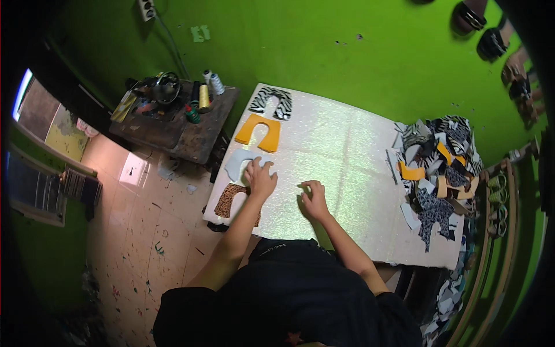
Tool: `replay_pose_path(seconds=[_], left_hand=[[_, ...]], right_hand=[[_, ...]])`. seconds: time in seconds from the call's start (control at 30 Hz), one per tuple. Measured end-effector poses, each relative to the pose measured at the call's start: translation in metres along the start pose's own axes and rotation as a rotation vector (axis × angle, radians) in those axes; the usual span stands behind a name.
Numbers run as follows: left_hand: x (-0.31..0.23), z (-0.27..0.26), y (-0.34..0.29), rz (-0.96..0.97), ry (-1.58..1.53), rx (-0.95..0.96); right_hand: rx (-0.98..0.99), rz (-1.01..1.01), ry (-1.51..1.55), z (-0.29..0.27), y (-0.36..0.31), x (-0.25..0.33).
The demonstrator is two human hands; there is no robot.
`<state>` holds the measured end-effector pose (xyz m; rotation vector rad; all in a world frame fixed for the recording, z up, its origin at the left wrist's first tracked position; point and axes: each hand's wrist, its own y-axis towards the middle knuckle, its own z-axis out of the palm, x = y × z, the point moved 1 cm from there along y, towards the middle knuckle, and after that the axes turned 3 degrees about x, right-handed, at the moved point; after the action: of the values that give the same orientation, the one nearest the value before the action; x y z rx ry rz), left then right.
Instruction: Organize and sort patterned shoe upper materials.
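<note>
Along the left side of a pale, shiny-topped table (315, 144) lie U-shaped cut pieces in a column. Farthest is a zebra-striped piece (282, 106), then an orange piece (248, 132), a light grey-blue piece (235, 161) and, nearest me, a leopard-print piece (225, 199). My left hand (261, 178) is over the right part of the grey-blue piece, fingers spread and bent, partly covering it and the leopard-print one. Over the bare sheet to its right, my right hand (314, 199) hovers or rests with fingers loosely apart and holds nothing visible.
A heap of mixed scraps (439, 168) covers the table's right end. Beyond the left edge stands a dark wooden sewing-machine table (179, 139) with thread cones (204, 98) and a green bottle (192, 114). Shoes hang on the green wall and sit on a rack (497, 199) at right.
</note>
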<state>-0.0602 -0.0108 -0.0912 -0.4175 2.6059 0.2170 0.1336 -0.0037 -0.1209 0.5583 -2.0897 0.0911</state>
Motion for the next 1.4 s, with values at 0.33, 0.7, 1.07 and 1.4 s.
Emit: replay_pose_path(seconds=[0.33,0.7,1.07,1.4], left_hand=[[-0.143,0.069,-0.05,0.36,-0.193,0.255],[-0.272,0.132,-0.065,0.513,-0.341,0.439],[-0.382,0.173,-0.071,0.839,-0.541,0.568],[-0.396,0.206,-0.074,0.807,-0.489,0.74]], right_hand=[[-0.363,0.243,0.103,-0.106,-0.067,-0.073],[-0.72,0.232,-0.119,-0.26,-0.107,-0.095],[-0.599,0.217,-0.578,-0.381,-0.08,-0.138],[-0.635,0.422,-0.46,-0.361,-0.091,-0.181]])
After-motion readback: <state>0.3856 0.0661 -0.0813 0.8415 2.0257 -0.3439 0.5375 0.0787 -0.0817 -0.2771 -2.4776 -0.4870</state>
